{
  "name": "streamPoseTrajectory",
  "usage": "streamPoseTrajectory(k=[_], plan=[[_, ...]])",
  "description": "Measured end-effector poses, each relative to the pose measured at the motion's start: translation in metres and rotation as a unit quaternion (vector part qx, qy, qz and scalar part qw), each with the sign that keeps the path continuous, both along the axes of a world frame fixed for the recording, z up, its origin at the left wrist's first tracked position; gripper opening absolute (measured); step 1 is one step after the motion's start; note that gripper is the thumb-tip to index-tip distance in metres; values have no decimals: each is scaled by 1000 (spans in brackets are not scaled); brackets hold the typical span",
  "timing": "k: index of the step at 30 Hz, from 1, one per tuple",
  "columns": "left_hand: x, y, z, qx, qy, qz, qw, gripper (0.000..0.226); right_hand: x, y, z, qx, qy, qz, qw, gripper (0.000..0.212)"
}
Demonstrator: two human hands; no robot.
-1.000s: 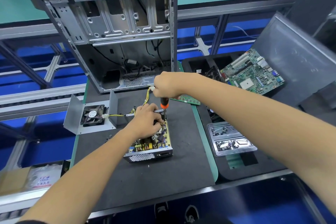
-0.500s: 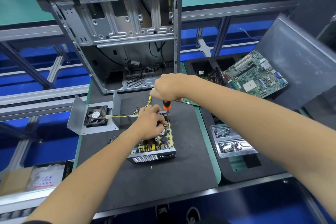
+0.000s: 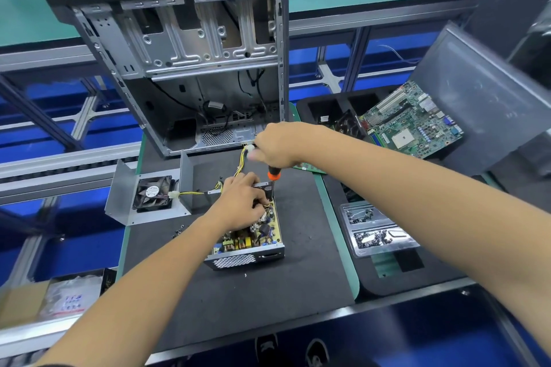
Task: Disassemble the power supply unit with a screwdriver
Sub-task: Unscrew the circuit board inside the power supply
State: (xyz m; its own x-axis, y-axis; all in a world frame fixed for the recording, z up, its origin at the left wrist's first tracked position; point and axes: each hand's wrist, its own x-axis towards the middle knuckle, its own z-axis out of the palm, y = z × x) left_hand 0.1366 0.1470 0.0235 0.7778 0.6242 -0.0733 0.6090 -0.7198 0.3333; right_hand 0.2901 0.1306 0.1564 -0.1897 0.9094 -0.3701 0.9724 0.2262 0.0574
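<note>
Right hand (image 3: 278,144) fingers curled tight round the top of an orange-and-black-handled screwdriver (image 3: 273,173), held upright, shaft pointing down at the far edge of the open grey metal power supply unit with yellow circuit board (image 3: 253,235). Left hand (image 3: 241,204) fingers curled down onto the board's far end, gripping there; exact pinch hidden. Both forearms reach in from the near edge. Unit sits mid black mat (image 3: 238,292), with the detached grey metal cover with black fan (image 3: 149,197) to its left, joined by yellow wires (image 3: 190,193).
</note>
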Motion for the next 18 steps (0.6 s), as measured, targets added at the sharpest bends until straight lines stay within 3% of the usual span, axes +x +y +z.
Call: streamPoseTrajectory(k=[2,6,9,12,15,18], plan=[[0,0,-1,6,2,0,1000,23,-2,1,-2,16,-19,4,1000,28],[0,0,0,8,8,1,1000,25,0,-1,8,-23,77,21,997,10],[0,0,1,-8,17,1,1000,35,0,-3,9,-66,119,23,990,24],[-1,-1,0,-3,4,-3,1000,23,-1,-4,3,-76,120,-21,990,27],[-1,-1,1,-4,-9,-2,1000,22,-2,-4,3,-83,136,-109,981,56],[0,-1,1,2,4,0,1000,23,-1,-1,3,-80,143,-112,980,38]])
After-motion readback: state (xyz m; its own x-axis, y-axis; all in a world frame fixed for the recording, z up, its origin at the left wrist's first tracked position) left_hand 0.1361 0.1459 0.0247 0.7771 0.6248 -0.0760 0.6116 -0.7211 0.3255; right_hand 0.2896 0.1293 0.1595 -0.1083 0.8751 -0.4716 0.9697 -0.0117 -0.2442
